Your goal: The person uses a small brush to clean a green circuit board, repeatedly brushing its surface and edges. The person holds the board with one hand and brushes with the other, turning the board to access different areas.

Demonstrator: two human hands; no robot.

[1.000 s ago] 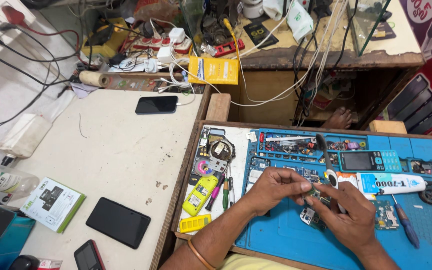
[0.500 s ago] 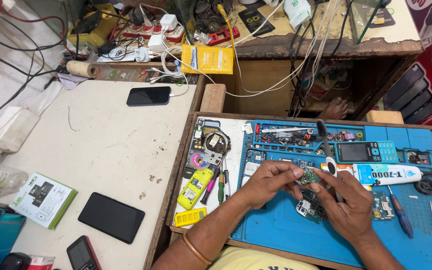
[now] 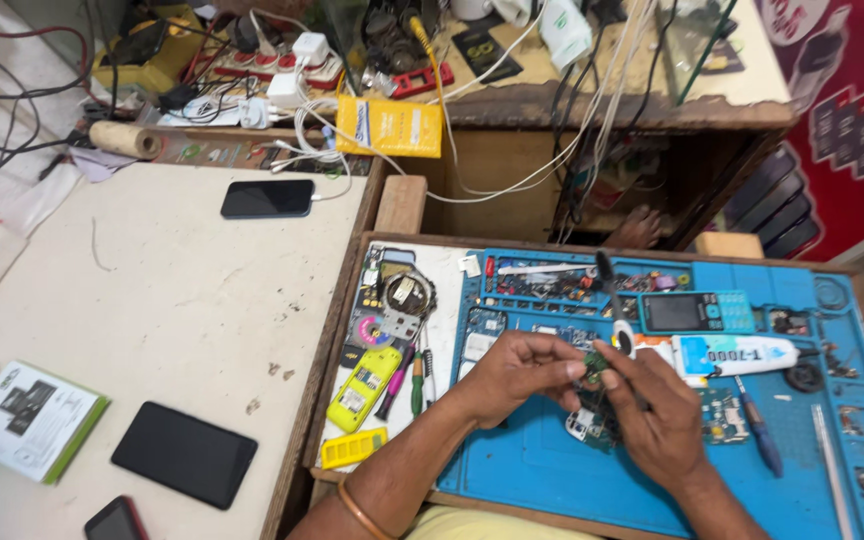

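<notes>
Your left hand (image 3: 512, 370) and right hand (image 3: 657, 420) meet over the blue mat (image 3: 552, 470), which lies in the wooden tray (image 3: 337, 330) at the right of the desk (image 3: 152, 300). Between them you hold a small green circuit board (image 3: 595, 368); the fingertips of both hands close on it, the left from the left side, the right from the near right. The board is so small and so covered by your fingers that its long axis cannot be told for sure; the visible piece seems to run from far to near, tilted up off the mat. Just below your hands, a second small board (image 3: 592, 428) lies flat on the mat, partly hidden by your right hand. Just to the right of your right hand sits a white glue tube (image 3: 742, 354), its long axis left to right, with its dark nozzle pointing to the far left. Beyond it lies a small keypad phone (image 3: 697, 312), also lengthwise left to right. A blue-handled screwdriver (image 3: 760, 435) lies near your right wrist, running far to near. At the left of the tray lie a yellow phone (image 3: 364, 388) and a yellow battery (image 3: 354, 448). On the desk to the left lie a black phone (image 3: 184, 468) near you, another black phone (image 3: 267, 198) at the far side, and a green and white box (image 3: 27, 420).
</notes>
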